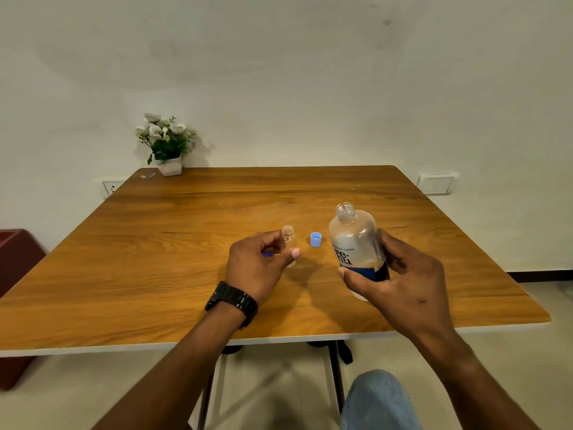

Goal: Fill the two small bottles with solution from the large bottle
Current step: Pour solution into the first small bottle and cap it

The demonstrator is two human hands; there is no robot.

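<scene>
The left hand (259, 265) is curled around a small clear bottle (290, 243), thumb tip pressed on its front, fingers wrapped behind it. The bottle stands upright in the grip, its threaded mouth open and uncapped, above the table. A bit of blue (267, 254) shows inside the curled fingers; what it is cannot be told. A black watch (232, 301) sits on that wrist.

The right hand (400, 274) grips the large bottle (356, 243) around its lower half, thumb across the dark blue band of the label, fingers behind the body. This bottle is lifted off the table and leans slightly left, toward the small one, with its neck open and no cap on it. It is translucent, and the liquid level inside is hard to read. The 2 hands are apart, with the 2 bottles near each other but not touching.

Between the bottles, a light blue cap (315, 239) lies on the wooden table (186, 243), open side up. Only 1 small bottle is visible.

At the far left corner of the table stands a white pot of artificial flowers (166, 144), with a small clear object (148, 175) just beside it. Wall sockets (435, 183) sit on the wall behind. A knee in blue jeans (378, 401) shows below the table edge.
</scene>
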